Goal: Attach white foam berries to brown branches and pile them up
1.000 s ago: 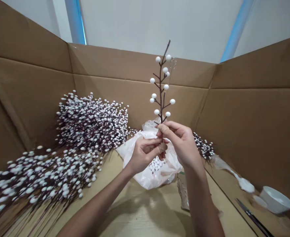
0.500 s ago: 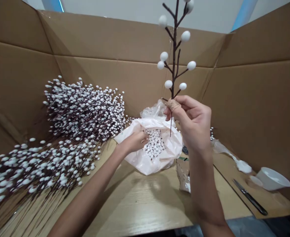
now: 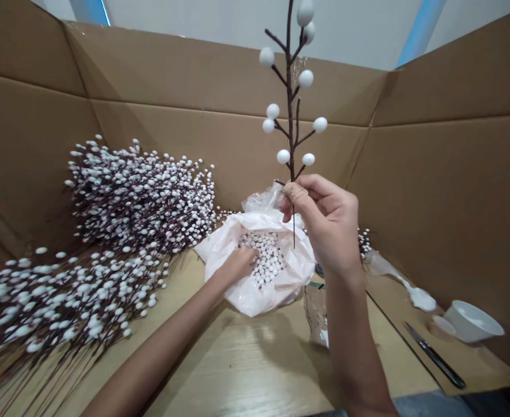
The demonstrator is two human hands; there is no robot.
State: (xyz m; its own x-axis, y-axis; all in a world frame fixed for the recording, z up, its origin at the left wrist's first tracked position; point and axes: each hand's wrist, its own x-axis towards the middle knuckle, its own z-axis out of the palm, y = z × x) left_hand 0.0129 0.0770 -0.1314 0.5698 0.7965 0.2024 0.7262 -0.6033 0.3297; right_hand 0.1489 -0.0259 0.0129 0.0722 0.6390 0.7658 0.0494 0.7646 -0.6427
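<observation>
Two hands split: I see my right hand (image 3: pixel 331 223) pinching the upright berry stem (image 3: pixel 290 116), its long axis vertical, while my left hand (image 3: pixel 235 266), nearer the plastic bag (image 3: pixel 255 289), has fingers curled among the white beads (image 3: pixel 266 255).

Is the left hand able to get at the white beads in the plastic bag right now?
Probably yes. The left hand already lies in the open mouth of the plastic bag, fingers on the white beads; nothing covers them. The right hand holds the branch upright above.
</observation>
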